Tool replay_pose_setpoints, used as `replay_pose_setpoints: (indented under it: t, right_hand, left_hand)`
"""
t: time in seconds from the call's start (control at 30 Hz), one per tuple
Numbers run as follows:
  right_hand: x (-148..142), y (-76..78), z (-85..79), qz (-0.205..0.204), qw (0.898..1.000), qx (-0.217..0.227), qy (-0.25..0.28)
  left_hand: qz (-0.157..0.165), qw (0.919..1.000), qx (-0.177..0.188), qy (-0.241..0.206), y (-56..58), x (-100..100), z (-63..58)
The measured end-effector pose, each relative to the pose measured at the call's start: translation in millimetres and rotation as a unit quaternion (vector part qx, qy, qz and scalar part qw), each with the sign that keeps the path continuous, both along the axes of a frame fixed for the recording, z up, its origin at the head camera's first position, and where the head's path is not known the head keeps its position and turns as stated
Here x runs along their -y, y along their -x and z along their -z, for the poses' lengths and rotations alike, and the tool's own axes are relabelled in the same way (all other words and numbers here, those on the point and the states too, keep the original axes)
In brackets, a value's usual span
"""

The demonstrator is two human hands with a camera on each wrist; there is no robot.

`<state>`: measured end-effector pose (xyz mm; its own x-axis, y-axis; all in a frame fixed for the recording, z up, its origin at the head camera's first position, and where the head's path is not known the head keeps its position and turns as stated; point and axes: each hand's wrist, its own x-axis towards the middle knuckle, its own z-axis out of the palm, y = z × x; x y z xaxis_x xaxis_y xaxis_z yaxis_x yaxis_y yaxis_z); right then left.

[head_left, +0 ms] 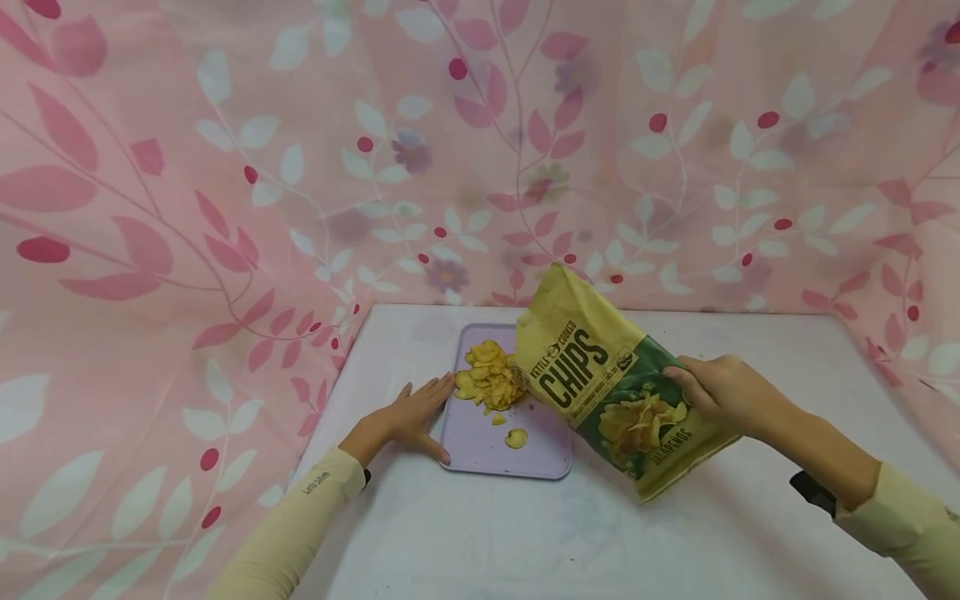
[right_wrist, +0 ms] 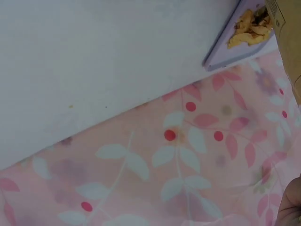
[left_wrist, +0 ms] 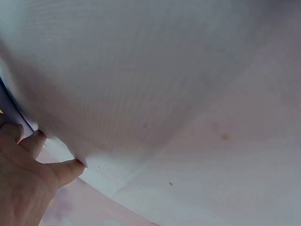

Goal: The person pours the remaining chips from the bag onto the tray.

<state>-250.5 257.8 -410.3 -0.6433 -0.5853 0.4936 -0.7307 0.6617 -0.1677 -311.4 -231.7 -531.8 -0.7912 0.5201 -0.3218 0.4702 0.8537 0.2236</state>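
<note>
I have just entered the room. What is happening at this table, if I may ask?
A person's right hand is gripping a green and yellow bag of chips, tilted with its top end over the purple tray. A heap of chips lies on the tray, with a separate chip nearer the person. The left hand is at the tray's left edge, fingers spread. Whether chips are falling out at this moment is not visible.

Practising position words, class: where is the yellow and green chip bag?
In the head view, the bag is right of centre, gripped by the right hand, overlapping the right side of the lilac rectangular tray.
</note>
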Motion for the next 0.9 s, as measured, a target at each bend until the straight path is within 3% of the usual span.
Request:
replay_pose_setpoints:
  t: [0.37, 0.5, 0.7, 0.9]
  right_hand:
    - [5, -4.5, 13.6, 0.0, 0.998, 0.051, -0.036]
    - [4, -3.7, 8.1, -0.003, 0.999, 0.03, -0.034]
    - [0, 0.1, -1.2, -0.011, 0.999, -0.028, 0.015]
    - [4, -3.6, 7.6, 0.0, 0.999, 0.032, -0.034]
  left_hand:
    - [-0.004, 0.9999, 0.001, -0.01, -2.6, -2, 1.9]
    - [-0.008, 0.9999, 0.003, -0.009, -2.9, -1, 3.2]
    - [-0.002, 0.9999, -0.005, -0.009, -1.0, 1, 2.1]
    - [0.005, 0.9995, 0.005, -0.029, -1.4, 0, 0.6]
